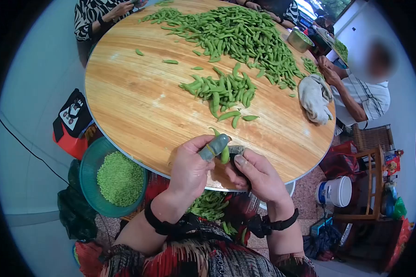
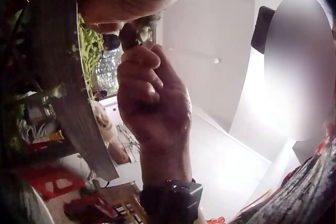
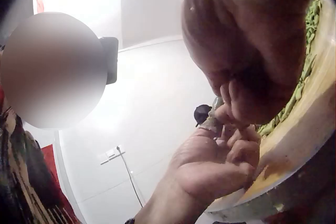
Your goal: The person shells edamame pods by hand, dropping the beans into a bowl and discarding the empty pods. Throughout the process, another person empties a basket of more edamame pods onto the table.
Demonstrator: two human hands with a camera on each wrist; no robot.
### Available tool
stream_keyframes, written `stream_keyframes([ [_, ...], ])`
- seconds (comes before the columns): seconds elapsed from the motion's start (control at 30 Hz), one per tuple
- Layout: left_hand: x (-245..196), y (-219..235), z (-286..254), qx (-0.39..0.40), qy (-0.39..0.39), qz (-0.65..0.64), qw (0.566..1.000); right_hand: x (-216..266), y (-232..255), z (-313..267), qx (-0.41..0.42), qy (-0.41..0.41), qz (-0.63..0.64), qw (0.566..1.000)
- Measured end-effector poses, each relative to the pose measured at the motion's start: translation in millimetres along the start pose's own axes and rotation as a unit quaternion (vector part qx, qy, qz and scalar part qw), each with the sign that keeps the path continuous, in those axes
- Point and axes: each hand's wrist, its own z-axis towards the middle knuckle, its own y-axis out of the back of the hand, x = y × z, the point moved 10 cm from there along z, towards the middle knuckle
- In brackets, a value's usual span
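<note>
A green edamame pod (image 1: 225, 156) is between the two hands, above the near edge of the round wooden table (image 1: 129, 101). My left hand (image 1: 187, 166) pinches it under a thumb wearing a grey finger cover (image 1: 215, 147). My right hand (image 1: 263, 180) curls its fingers at the pod's lower end; a dark cover (image 1: 236, 149) on one finger lies right alongside the pod. The wrist views show both hands close together, with the pod mostly hidden. Ahead lies a small heap of pods (image 1: 222, 90). More pods (image 1: 205, 206) lie below the table edge by the lap.
A large pod pile (image 1: 245, 37) covers the far side. At the right edge rests a grey cloth (image 1: 315, 99), near a seated person (image 1: 360, 94) and a metal pot (image 1: 300, 40). A teal basin (image 1: 88, 184) of shelled beans stands lower left; a white bucket (image 1: 339, 191) stands right.
</note>
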Motion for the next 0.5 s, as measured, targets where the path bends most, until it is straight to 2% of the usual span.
stream_keyframes([
  [0.07, -2, 0, -2, -0.006, -0.007, 0.009, 1.0, -6, -11, -1, 0.068, 0.0, 0.125, 0.99],
  [0.17, -5, -2, -5, -0.004, -0.021, 0.045, 0.999, -10, -10, -1, 0.044, -0.011, 0.112, 0.993],
  [0.23, -21, -2, -10, -0.037, -0.12, 0.283, 0.951, -15, -9, -2, 0.031, -0.018, 0.115, 0.993],
  [0.3, -23, -8, -14, -0.008, -0.142, 0.3, 0.943, -18, -9, -4, 0.015, -0.024, 0.118, 0.993],
  [0.37, -30, -17, -16, 0.018, -0.161, 0.315, 0.935, -23, -15, -9, 0.018, -0.066, 0.212, 0.975],
  [0.4, -20, -18, -12, 0.047, -0.072, 0.16, 0.983, -19, -20, -12, 0.039, -0.066, 0.241, 0.968],
  [0.43, -7, -22, -11, 0.073, 0.021, -0.002, 0.997, -19, -21, -12, 0.039, -0.068, 0.242, 0.967],
  [0.47, -6, -19, -10, 0.072, 0.021, -0.002, 0.997, -20, -23, -12, 0.043, -0.078, 0.267, 0.96],
  [0.5, 1, -21, -8, 0.098, 0.058, -0.045, 0.992, -20, -25, -12, 0.047, -0.087, 0.291, 0.952],
])
